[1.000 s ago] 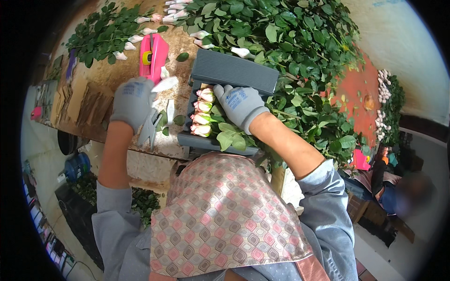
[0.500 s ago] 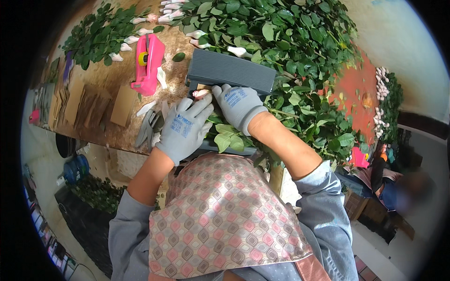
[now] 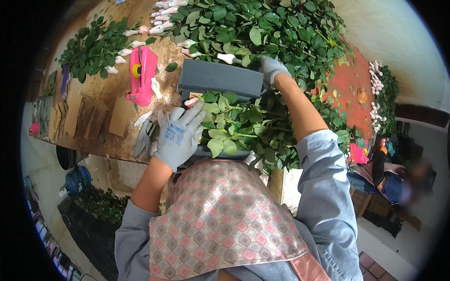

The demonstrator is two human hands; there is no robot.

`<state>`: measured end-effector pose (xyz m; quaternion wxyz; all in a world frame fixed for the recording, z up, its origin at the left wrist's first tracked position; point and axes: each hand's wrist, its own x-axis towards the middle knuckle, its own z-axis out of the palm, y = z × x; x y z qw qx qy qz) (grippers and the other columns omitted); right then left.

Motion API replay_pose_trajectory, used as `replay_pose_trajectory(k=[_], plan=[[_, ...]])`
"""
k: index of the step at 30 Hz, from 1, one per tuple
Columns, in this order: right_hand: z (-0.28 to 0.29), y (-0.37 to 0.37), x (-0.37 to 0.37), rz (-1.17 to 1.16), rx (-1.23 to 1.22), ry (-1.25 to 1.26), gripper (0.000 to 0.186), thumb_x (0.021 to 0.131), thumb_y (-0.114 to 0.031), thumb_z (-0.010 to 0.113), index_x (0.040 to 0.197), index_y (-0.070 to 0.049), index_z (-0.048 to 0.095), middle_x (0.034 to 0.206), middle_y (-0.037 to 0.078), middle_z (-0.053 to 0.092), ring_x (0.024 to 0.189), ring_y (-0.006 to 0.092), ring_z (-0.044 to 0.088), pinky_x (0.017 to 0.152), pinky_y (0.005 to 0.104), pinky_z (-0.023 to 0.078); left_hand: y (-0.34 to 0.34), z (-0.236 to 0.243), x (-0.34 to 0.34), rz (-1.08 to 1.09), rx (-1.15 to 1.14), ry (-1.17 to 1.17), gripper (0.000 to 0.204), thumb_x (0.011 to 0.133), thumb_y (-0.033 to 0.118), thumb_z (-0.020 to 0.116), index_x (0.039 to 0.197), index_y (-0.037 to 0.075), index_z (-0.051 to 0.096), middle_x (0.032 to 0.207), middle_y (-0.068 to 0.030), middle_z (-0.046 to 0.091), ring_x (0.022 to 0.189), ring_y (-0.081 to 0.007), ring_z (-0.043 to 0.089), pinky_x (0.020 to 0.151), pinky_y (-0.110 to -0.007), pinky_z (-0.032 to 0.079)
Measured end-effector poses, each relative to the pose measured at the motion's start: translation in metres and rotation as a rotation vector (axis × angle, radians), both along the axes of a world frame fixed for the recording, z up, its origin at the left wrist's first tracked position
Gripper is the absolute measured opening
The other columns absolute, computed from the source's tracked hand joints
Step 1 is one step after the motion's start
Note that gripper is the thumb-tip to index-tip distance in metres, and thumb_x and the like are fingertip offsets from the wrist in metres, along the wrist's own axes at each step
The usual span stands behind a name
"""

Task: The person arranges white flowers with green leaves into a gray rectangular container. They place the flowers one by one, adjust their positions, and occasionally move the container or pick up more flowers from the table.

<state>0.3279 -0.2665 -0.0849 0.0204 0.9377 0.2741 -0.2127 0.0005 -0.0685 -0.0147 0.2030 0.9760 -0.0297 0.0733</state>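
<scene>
My left hand (image 3: pixel 178 136), in a grey work glove, lies with its fingers stretched over the left end of a bundle of leafy rose stems (image 3: pixel 234 124). A pale pink rose bud (image 3: pixel 191 101) shows beside its fingertips. The stems lie in a dark grey ridged trough (image 3: pixel 220 77), whose far wall stands up behind them. My right hand (image 3: pixel 274 70), gloved too, is past the right end of that wall, at the edge of a big pile of leafy roses (image 3: pixel 281 33). Its fingers are partly hidden and blurred.
A pink tape dispenser (image 3: pixel 143 75) stands left of the trough. Cardboard pieces (image 3: pixel 121 117) lean near the table's left edge, and a smaller bunch of roses (image 3: pixel 91 49) lies beyond. White-wrapped buds (image 3: pixel 228 58) poke from the big pile. A person (image 3: pixel 389 182) is at the far right.
My right hand has left the buds and moved right and away, past the trough wall, uncovering the leafy stems. My left hand has stayed over the buds, shifting slightly.
</scene>
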Motion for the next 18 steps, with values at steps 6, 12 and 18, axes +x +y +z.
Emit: replay_pose_trajectory(k=[6,12,18], plan=[[0.020,0.008,-0.023,0.118,-0.183,0.017,0.038,0.095,-0.020,0.056,0.131,-0.011,0.062,0.130,0.020,0.068,0.120,0.0363,0.067,0.100,0.0462,0.054,0.000,-0.004,-0.006,0.037,-0.021,0.029,0.037,0.087,0.013,0.065,0.124,0.008,0.069,0.144,-0.0013,0.060,0.102,-0.0259,0.053,0.097,-0.054,0.043],[0.052,-0.017,-0.013,0.223,-0.048,-0.379,0.028,0.094,-0.012,0.057,0.121,-0.014,0.063,0.118,0.016,0.067,0.102,0.0372,0.071,0.083,0.0479,0.059,0.000,-0.004,-0.005,0.026,-0.030,0.044,0.038,0.087,0.013,0.066,0.125,0.008,0.069,0.146,-0.0007,0.058,0.105,-0.0260,0.053,0.101,-0.063,0.040],[0.179,-0.016,-0.026,0.355,-0.016,-0.921,0.017,0.092,-0.010,0.060,0.108,-0.013,0.061,0.103,0.011,0.064,0.085,0.0308,0.072,0.070,0.0436,0.059,0.001,-0.006,-0.008,0.036,-0.043,0.084,0.039,0.089,0.014,0.066,0.128,0.010,0.067,0.148,0.0000,0.056,0.108,-0.0262,0.053,0.104,-0.069,0.038]])
